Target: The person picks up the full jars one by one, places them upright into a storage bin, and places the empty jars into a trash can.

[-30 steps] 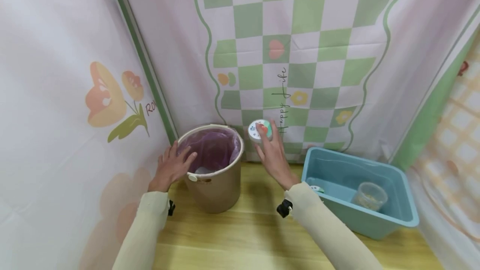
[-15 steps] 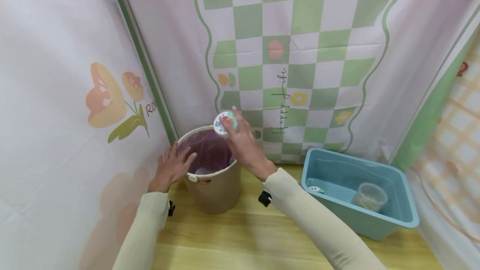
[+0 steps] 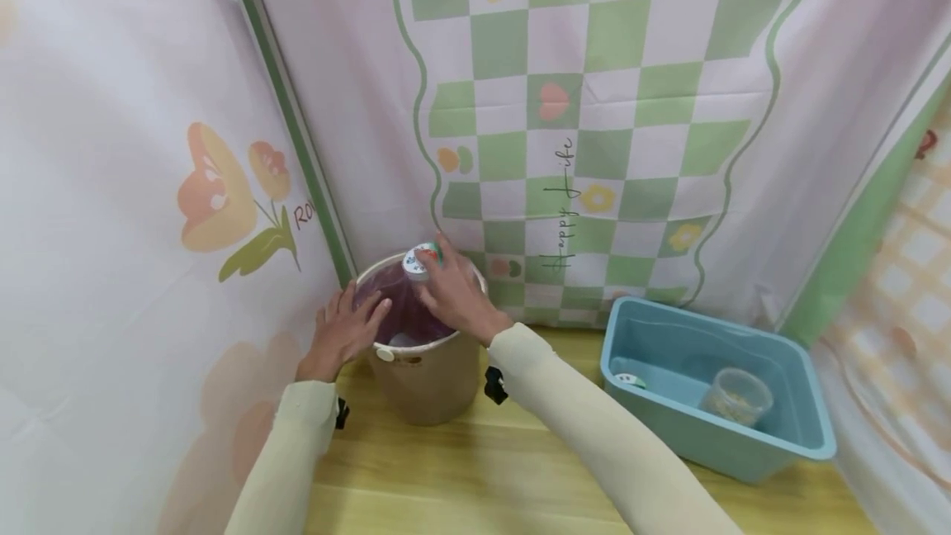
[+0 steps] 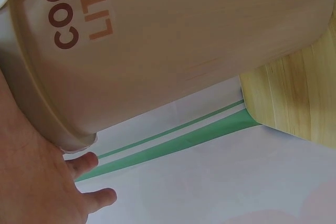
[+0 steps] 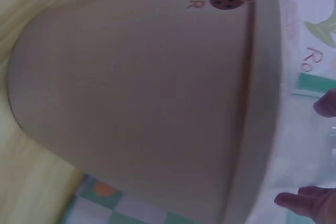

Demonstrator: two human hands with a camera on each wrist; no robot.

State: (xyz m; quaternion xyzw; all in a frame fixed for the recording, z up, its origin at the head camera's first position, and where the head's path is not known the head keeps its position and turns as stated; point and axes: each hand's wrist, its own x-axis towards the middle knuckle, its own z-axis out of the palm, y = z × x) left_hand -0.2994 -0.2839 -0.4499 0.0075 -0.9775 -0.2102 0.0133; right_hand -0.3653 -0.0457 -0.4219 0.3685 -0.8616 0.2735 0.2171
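Observation:
My right hand holds a clear plastic jar by its sides, above the mouth of the brown trash bin. Its round lid is white with green and red print and faces up. A purple liner bag covers the bin's inside, and something pale lies low within it. On the bin's left rim rests my left hand, its fingers spread and fairly straight. In the left wrist view, two fingertips of that hand stick out past the rim.
A blue tub stands at the right on the wooden tabletop. Inside it are a clear tub with grainy contents and a white-and-green round lid. Printed curtains hang behind and at both sides.
My right hand has carried the jar left from beside the bin to over its opening, then lowered it slightly. The left hand has stayed on the rim. The head view has shifted a little.

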